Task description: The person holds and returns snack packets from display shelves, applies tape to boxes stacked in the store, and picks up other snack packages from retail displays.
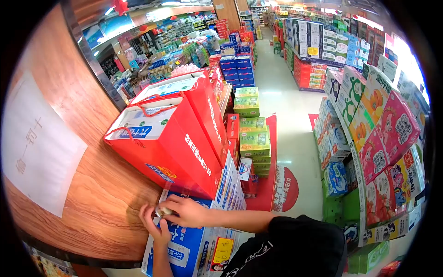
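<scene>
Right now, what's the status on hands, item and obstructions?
Left hand and right hand together at small item, type unclear. Blue box below. Red bag close ahead.

This was a shop, most likely a supermarket.
Colourful cartons (398, 121) lined the right side of a long aisle (295, 105), green boxes (254, 144) stood stacked opposite, and a yellow price card (223, 249) (handwritten, by the look of it) showed in the foreground.

I see bags (182, 150) atop cartons (190, 240), panel (106, 198) to L (paper sheet (37, 143) on it), aisle (297, 134) R, shelf (362, 196) opp.
</scene>
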{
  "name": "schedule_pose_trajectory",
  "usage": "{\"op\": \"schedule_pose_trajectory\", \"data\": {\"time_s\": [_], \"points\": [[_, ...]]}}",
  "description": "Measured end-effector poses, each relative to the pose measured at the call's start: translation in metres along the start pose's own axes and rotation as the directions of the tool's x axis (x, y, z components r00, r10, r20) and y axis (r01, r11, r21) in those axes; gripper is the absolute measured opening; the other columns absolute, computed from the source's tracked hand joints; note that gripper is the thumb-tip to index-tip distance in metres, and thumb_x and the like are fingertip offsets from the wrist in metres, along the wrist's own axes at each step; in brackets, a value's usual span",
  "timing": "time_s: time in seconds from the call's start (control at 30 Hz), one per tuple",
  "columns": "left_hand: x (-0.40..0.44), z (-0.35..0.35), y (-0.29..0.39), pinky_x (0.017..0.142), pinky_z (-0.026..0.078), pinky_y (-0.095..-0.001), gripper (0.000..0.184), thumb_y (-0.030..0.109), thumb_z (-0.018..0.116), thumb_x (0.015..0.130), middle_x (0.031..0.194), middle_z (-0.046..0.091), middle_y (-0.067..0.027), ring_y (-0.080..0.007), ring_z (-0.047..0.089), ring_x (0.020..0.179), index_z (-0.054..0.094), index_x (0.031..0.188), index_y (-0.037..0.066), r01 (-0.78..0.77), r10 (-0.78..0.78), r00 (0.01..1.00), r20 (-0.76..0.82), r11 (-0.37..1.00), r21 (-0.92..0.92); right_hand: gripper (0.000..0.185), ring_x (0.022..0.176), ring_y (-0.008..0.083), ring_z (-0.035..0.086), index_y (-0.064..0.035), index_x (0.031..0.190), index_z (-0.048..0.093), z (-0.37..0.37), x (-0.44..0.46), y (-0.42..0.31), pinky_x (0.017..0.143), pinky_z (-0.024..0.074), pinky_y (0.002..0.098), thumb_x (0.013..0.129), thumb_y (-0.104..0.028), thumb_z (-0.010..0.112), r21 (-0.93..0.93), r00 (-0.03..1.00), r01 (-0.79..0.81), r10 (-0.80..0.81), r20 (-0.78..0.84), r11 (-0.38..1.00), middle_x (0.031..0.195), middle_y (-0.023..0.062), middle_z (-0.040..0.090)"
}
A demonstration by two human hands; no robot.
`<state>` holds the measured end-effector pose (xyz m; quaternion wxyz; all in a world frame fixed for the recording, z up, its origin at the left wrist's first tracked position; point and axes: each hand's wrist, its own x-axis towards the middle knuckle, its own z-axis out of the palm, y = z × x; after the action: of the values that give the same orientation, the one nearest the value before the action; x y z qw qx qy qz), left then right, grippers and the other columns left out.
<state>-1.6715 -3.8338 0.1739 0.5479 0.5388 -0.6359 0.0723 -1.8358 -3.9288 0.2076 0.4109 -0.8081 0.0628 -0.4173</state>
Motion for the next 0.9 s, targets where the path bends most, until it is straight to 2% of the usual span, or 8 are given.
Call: {"op": "schedule_pose_trajectory", "data": {"time_s": [0.13, 0.2, 0.27, 0.4, 0.47, 0.6, 0.73, 0.9], "points": [[-0.006, 0.003, 0.008, 0.076, 0.044, -0.0330, 0.047, 0.022, 0.054, 0.090, 0.127, 0.045, -0.0202, -0.0235, 0.053, 0.091, 0.045, 0.127, -0.004, -0.026, 0.028, 0.997, 0.071, 0.999, -0.032, 0.025, 0.084, 0.0188, 0.066, -0.0053, 0.102, 0.065, -0.072, -0.029, -0.032, 0.067, 0.0524, 0.0310, 0.082, -0.017, 0.073, 0.056, 0.983, 0.097, -0.087, -0.162, 0.994, 0.096, 0.0110, 0.065], [-0.007, -0.001, 0.001, 0.076, 0.044, -0.0324, 0.046, 0.021, 0.055, 0.089, 0.125, 0.048, -0.0197, -0.0229, 0.053, 0.090, 0.045, 0.127, -0.004, 0.006, -0.004, 0.986, 0.165, 1.000, -0.012, 0.032, 0.083, 0.0162, 0.064, -0.0044, 0.112, 0.059, -0.114, -0.035, -0.035, 0.068, 0.0528, 0.0279, 0.083, -0.008, 0.070, -0.003, 0.950, 0.112, -0.108, -0.293, 0.994, 0.094, 0.0102, 0.063], [-0.005, -0.001, 0.003, 0.075, 0.043, -0.0303, 0.043, 0.021, 0.055, 0.090, 0.120, 0.050, -0.0182, -0.0211, 0.053, 0.088, 0.047, 0.125, -0.004, 0.050, -0.049, 0.981, 0.186, 0.999, -0.005, 0.034, 0.081, 0.0154, 0.064, -0.0021, 0.116, 0.056, -0.144, -0.027, -0.041, 0.067, 0.0519, 0.0275, 0.084, -0.004, 0.067, 0.403, 0.836, 0.245, 0.018, -0.548, 0.882, 0.098, 0.0093, 0.063], [0.000, 0.000, 0.006, 0.072, 0.043, -0.0289, 0.040, 0.021, 0.055, 0.092, 0.115, 0.051, -0.0162, -0.0189, 0.053, 0.085, 0.048, 0.122, -0.003, 0.084, -0.075, 0.980, 0.186, 0.996, -0.039, 0.041, 0.071, 0.0120, 0.059, 0.0035, 0.124, 0.051, -0.214, -0.013, -0.048, 0.060, 0.0479, 0.0248, 0.084, 0.001, 0.064, 0.258, 0.573, 0.365, 0.003, -0.819, 0.894, 0.094, 0.0087, 0.063], [0.000, -0.001, 0.005, 0.072, 0.043, -0.0288, 0.038, 0.020, 0.055, 0.091, 0.113, 0.051, -0.0153, -0.0181, 0.053, 0.084, 0.049, 0.121, -0.003, 0.086, -0.081, 0.977, 0.198, 0.996, -0.019, 0.044, 0.070, 0.0108, 0.057, 0.0050, 0.126, 0.050, -0.238, -0.011, -0.056, 0.059, 0.0469, 0.0245, 0.085, 0.000, 0.065, 0.111, 0.538, 0.322, -0.085, -0.838, 0.940, 0.090, 0.0080, 0.063], [-0.001, 0.000, 0.002, 0.071, 0.044, -0.0282, 0.034, 0.016, 0.054, 0.090, 0.107, 0.053, -0.0135, -0.0170, 0.054, 0.082, 0.051, 0.119, -0.003, 0.105, -0.097, 0.979, 0.182, 0.994, -0.033, 0.045, 0.081, 0.0116, 0.060, 0.0033, 0.121, 0.047, -0.276, -0.009, -0.077, 0.058, 0.0474, 0.0218, 0.081, 0.000, 0.069, -0.017, 0.506, 0.314, -0.183, -0.843, 0.949, 0.103, 0.0107, 0.061], [-0.002, 0.003, 0.002, 0.074, 0.043, -0.0280, 0.033, 0.018, 0.053, 0.092, 0.108, 0.054, -0.0128, -0.0161, 0.054, 0.081, 0.051, 0.117, -0.004, 0.154, -0.142, 0.977, 0.160, 0.986, -0.066, 0.038, 0.090, 0.0158, 0.062, -0.0007, 0.101, 0.045, -0.289, -0.011, -0.096, 0.067, 0.0551, 0.0260, 0.075, 0.009, 0.072, -0.120, 0.435, 0.408, -0.308, -0.846, 0.905, 0.109, 0.0173, 0.060], [-0.006, 0.005, -0.002, 0.076, 0.043, -0.0273, 0.032, 0.016, 0.052, 0.093, 0.107, 0.055, -0.0119, -0.0150, 0.054, 0.081, 0.050, 0.117, -0.004, 0.173, -0.161, 0.973, 0.165, 0.983, -0.059, 0.037, 0.098, 0.0190, 0.061, -0.0015, 0.098, 0.044, -0.290, -0.022, -0.081, 0.078, 0.0562, 0.0288, 0.075, 0.012, 0.070, -0.087, 0.474, 0.353, -0.258, -0.842, 0.932, 0.114, 0.0196, 0.058]]}}
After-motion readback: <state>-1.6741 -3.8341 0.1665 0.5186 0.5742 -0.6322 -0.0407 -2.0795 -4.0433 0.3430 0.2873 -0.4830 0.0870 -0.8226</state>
